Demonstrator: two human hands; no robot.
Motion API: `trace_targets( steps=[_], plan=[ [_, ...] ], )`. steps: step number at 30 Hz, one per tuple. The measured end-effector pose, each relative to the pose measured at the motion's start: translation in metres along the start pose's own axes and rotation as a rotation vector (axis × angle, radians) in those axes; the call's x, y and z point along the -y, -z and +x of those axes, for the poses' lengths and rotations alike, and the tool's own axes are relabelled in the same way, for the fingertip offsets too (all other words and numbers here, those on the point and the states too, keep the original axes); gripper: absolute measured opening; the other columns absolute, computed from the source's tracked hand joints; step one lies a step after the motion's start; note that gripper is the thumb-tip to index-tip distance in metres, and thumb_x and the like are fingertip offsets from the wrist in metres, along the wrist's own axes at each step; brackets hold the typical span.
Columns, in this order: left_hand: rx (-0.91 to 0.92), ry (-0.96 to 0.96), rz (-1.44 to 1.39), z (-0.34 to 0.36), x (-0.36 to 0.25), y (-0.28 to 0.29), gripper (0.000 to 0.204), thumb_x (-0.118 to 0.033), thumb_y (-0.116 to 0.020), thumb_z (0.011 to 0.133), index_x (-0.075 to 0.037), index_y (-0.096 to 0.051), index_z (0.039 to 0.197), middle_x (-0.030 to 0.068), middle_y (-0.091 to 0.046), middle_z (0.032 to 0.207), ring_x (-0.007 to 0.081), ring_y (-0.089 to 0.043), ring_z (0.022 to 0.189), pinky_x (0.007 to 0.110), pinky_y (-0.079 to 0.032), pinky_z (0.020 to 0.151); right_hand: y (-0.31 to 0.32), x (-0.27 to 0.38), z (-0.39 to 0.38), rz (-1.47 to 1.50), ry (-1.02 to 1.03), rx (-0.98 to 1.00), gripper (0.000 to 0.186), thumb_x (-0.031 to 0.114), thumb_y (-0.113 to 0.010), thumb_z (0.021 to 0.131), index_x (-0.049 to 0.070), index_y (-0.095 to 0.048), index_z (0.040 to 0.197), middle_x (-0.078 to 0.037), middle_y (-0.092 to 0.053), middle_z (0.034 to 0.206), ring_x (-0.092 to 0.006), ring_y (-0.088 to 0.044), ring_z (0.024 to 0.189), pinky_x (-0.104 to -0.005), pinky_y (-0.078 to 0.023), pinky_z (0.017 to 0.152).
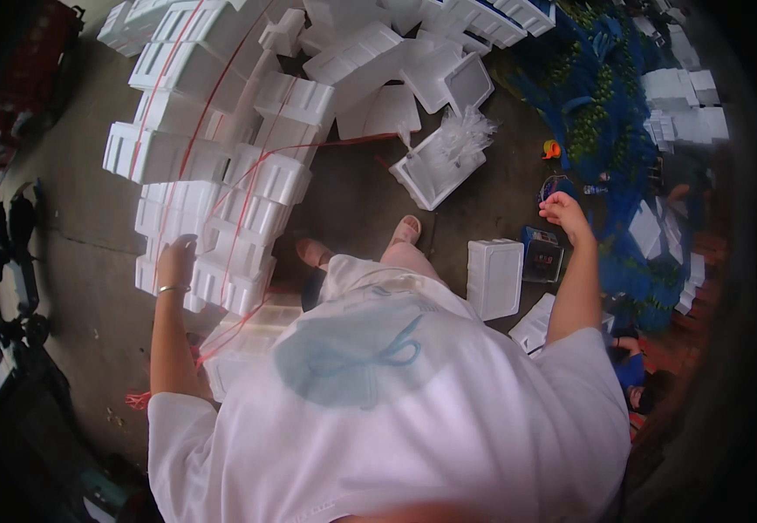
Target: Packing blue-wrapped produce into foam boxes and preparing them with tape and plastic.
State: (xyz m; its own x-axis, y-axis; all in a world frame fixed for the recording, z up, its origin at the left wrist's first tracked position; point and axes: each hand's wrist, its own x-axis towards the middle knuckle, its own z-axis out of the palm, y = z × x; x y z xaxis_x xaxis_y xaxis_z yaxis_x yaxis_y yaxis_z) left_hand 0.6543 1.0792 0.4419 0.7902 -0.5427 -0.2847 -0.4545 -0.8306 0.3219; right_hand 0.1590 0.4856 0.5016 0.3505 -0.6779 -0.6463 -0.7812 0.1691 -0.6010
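Here, the left hand [178, 253] partly hides stacked boxes [204, 161].

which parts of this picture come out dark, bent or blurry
In the head view the corners sink into black; in the head view the stack of white boxes seems bowed by the fisheye; in the head view the far right side smears, and the floor looks dim against the bright white shirt.

Looks like a produce-packing area, judging by stacked white foam boxes [188, 157] at 10 o'clock, green produce [592, 135] on blue netting [618, 196] at 2, hard grey floor [91, 253] at 9.
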Motion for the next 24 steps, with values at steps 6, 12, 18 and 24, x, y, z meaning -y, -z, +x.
trace_targets(
  steps=[6, 12, 18, 24],
  plan=[
    [0.189, -0.068, -0.066, 0.015, -0.136, -0.059, 0.031, -0.011, -0.054, 0.084, -0.018, -0.06, 0.114, 0.0114, -0.066, 0.072, 0.0284, -0.063, 0.07, 0.042, -0.032, 0.105, 0.197, -0.093, -0.013, -0.044, -0.154, -0.295, 0.004, 0.012, -0.055, 0.084, 0.015, -0.056, 0.086, 0.002, -0.065, 0.084, -0.0066, -0.062, 0.074, -0.0246, -0.045, 0.063],
    [0.307, -0.154, 0.241, 0.033, -0.232, -0.113, 0.055, -0.017, -0.062, 0.08, -0.024, -0.045, 0.132, 0.0085, -0.054, 0.127, 0.029, -0.049, 0.12, 0.065, -0.023, 0.101, 0.18, -0.144, 0.025, -0.876, -0.187, -0.091, 0.032, 0.032, -0.056, 0.086, 0.004, -0.067, 0.074, -0.014, -0.067, 0.084, -0.0347, -0.063, 0.075, -0.0443, -0.048, 0.072],
    [0.459, -0.258, -0.067, 0.068, -0.322, -0.149, 0.051, -0.021, -0.065, 0.08, -0.005, -0.05, 0.125, 0.0176, -0.052, 0.125, 0.034, -0.049, 0.117, 0.037, -0.04, 0.098, 0.021, -0.174, 0.059, -0.562, 0.127, 0.238, 0.018, 0.015, -0.051, 0.082, 0.006, -0.059, 0.095, -0.019, -0.063, 0.092, -0.0362, -0.06, 0.088, -0.0432, -0.047, 0.077],
    [0.611, -0.257, 0.005, 0.105, -0.356, -0.206, 0.048, -0.024, -0.065, 0.08, -0.008, -0.053, 0.124, 0.0177, -0.058, 0.118, 0.0342, -0.053, 0.112, 0.04, -0.042, 0.095, 0.017, -0.179, 0.071, -0.182, 0.052, 0.231, 0.017, 0.019, -0.059, 0.081, 0.007, -0.061, 0.093, -0.011, -0.065, 0.081, -0.0274, -0.063, 0.074, -0.0367, -0.048, 0.069]
  ],
)
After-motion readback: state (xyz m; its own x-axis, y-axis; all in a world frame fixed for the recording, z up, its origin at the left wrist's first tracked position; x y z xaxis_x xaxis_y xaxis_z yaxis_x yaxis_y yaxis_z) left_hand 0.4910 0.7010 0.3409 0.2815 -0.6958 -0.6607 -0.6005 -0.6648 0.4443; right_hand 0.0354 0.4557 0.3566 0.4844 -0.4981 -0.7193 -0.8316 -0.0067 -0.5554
